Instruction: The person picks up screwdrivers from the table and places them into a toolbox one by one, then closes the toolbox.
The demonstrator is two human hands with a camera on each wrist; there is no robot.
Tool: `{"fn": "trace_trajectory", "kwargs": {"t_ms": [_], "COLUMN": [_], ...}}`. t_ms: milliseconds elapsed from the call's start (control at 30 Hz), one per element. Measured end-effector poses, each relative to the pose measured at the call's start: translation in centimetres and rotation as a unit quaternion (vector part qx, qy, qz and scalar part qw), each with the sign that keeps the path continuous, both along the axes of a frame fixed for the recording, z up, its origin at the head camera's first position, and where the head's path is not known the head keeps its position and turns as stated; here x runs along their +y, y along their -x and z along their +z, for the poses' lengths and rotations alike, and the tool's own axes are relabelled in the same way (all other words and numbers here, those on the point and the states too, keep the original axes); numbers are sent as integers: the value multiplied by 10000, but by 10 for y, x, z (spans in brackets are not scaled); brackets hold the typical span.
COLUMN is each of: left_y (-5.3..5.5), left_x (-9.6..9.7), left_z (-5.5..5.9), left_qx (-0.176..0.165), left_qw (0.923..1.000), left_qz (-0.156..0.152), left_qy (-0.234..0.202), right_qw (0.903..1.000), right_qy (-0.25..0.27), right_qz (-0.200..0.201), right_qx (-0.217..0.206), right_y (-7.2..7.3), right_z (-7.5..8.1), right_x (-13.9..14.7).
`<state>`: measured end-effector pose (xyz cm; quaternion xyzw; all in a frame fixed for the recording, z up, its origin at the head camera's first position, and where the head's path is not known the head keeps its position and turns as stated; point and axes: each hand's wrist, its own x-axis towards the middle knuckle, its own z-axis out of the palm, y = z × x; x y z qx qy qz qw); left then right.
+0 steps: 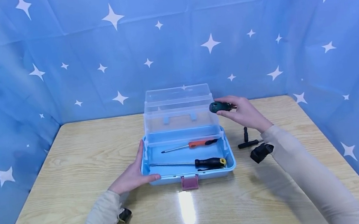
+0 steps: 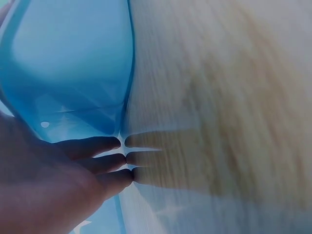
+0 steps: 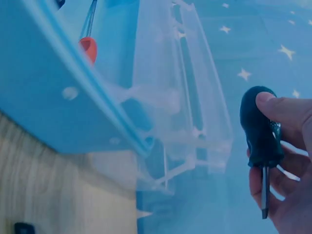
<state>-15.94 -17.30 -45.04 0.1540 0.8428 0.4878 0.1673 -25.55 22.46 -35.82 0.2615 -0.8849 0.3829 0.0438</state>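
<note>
Up beside the raised lid, my right hand (image 1: pixel 246 112) pinches a stubby screwdriver (image 3: pixel 261 126) by its dark green handle. In the right wrist view its short metal shaft points down. A light blue toolbox (image 1: pixel 174 179) stands on the table with its clear lid (image 1: pixel 179 108) up. My left hand (image 1: pixel 132 175) rests against the box's left side, thumb along the front rim; in the left wrist view its fingers are straight, tips near the tabletop. Inside the box lie an orange-handled screwdriver (image 1: pixel 200 143) and a long black-and-yellow screwdriver (image 1: pixel 208 163), with another dark item partly hidden below it.
Right of the box, two small black-handled tools (image 1: pixel 247 144) lie on the wooden table (image 1: pixel 87 158), one partly hidden by the right arm. A maroon latch (image 1: pixel 190 182) hangs at the box's front. Blue star-patterned cloth (image 1: pixel 169 34) encloses the back and sides.
</note>
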Motion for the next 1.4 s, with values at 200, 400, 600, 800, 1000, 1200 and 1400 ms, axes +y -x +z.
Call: {"fn": "trace_trajectory", "kwargs": {"t_ms": [200, 400, 600, 800, 1000, 1200, 1400], "left_y": [0, -2, -1, -1, -1, 0, 1], "left_x": [-1, 0, 0, 0, 1, 0, -1], "left_z": [-2, 2, 3, 2, 1, 0, -1], "left_qx": [20, -12, 5, -96, -114, -92, 7], "left_qw": [10000, 10000, 10000, 9999, 9999, 9999, 10000], "left_qz": [21, 29, 9, 84, 72, 61, 2], "left_qy": [45, -12, -6, 14, -53, -67, -64], "right_qw": [9998, 9993, 9991, 9987, 9980, 9973, 9968], "right_qy": [-174, -280, -357, -344, -258, -221, -186], "right_qz": [51, 204, 247, 319, 416, 504, 504], "right_qx": [-1, 123, 5, -190, -403, -482, -591], "right_y": [5, 12, 17, 25, 33, 40, 48], "right_z": [9, 14, 16, 18, 17, 17, 13], "right_x": [-14, -27, -36, -45, -54, -65, -80]}}
